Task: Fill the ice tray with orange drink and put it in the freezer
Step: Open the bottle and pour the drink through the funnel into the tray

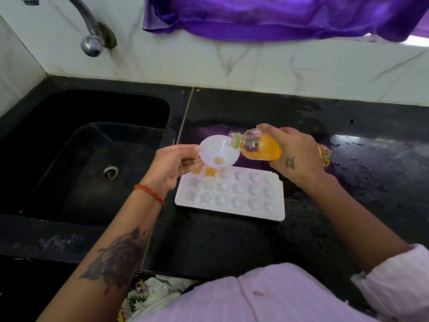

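A home kitchen, seen at the sink.

We stood at a black stone counter [232, 240] with a sunken black sink [97, 159], a chrome tap [89, 31] on white marble-look wall tiles [255, 63], and a purple curtain [278, 17] above.

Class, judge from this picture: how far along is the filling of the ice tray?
Done: two far-left cells of the ice tray hold orange drink. In hand: the left hand holds a funnel over the tray; the right hand tips the bottle into it. Left: the remaining white cells, then freezing.
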### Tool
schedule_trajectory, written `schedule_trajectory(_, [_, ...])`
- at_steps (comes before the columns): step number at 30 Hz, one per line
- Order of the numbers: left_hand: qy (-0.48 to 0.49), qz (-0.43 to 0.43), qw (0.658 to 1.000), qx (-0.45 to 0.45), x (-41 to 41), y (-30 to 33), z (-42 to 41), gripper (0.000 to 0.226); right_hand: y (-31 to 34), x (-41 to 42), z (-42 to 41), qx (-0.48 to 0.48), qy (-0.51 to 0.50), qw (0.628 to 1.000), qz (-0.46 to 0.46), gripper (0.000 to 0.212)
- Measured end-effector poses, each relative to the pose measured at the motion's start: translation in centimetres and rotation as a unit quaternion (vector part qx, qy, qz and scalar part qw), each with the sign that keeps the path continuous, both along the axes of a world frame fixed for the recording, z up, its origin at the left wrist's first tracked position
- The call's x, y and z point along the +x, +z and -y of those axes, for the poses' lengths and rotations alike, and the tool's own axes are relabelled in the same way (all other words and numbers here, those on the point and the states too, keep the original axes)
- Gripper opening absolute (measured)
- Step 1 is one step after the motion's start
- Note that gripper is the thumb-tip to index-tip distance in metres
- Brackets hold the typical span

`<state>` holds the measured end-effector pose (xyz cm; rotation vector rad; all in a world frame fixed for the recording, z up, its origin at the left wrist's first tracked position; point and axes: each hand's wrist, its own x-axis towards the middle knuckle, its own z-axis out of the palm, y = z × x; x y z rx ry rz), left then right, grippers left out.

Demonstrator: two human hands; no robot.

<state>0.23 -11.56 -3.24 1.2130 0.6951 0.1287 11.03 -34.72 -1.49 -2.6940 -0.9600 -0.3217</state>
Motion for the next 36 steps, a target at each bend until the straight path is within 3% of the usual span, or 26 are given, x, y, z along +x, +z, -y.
schedule_trajectory(18, [-0.007, -0.024, 1.0, 0.007, 0.7, -0.6, 1.2, 0.005, -0.7, 0.5, 1.3, -0.095, -0.021, 0.995, 0.027, 0.07])
schedule_trajectory(36, [-0.02, -0.009, 1.0, -0.017, 1.0, -0.5, 1.2, 0.007, -0.3, 0.2, 2.0, -0.03, -0.028, 0.999, -0.03, 0.071])
